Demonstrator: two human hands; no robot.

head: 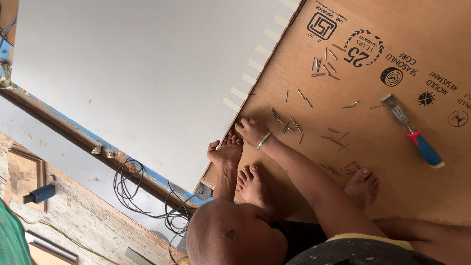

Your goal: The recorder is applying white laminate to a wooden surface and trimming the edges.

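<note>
Plain pale grey laminate sheet [147, 73] with cream tape strips [255, 65] along one edge; tan-brown plywood board [392, 167] stamped in black; chisel [412, 130] with blue-and-red handle; silver bangle [264, 141]; black coiled cable [137, 191]; dull grey nails [324, 66].

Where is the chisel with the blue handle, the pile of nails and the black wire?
Chisel [413, 130], head view, on the red collar between blade and blue handle.
Nails [322, 65], head view, on the top cluster lying on the plywood.
Black wire [128, 189], head view, on the loops below the white board.
</note>
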